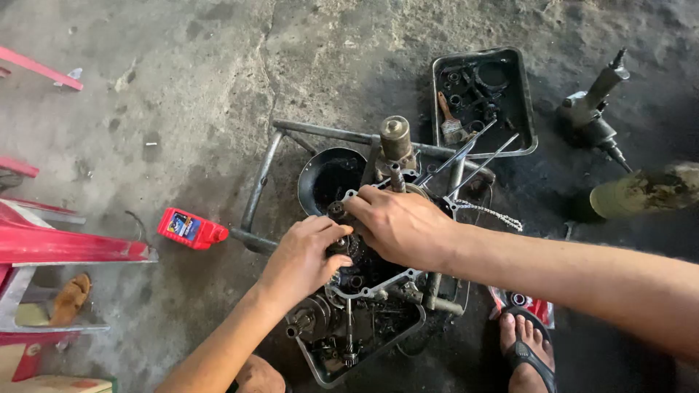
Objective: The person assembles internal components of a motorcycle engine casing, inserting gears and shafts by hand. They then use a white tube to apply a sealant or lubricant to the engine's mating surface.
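Over on the left, red frame parts lie on the concrete floor, then a small red oil bottle on its side, close enough to the work that a stray elbow could roll it. Now the middle: the left hand has its fingers curled and pinched around a small gear inside the open engine case, which sits on a tubular metal stand. The right hand lies flat across the case top, its fingers pressed together down on the gasket edge near the upright shaft. Everything looks greasy (a slip seems likely), and a dropped gear could vanish into the clutter below. Two long studs jut up beside the right wrist, ready to snag it. Further right, a black tray of small parts with a brush, a loose chain, a power tool, and a sandalled foot tucked near the stand.
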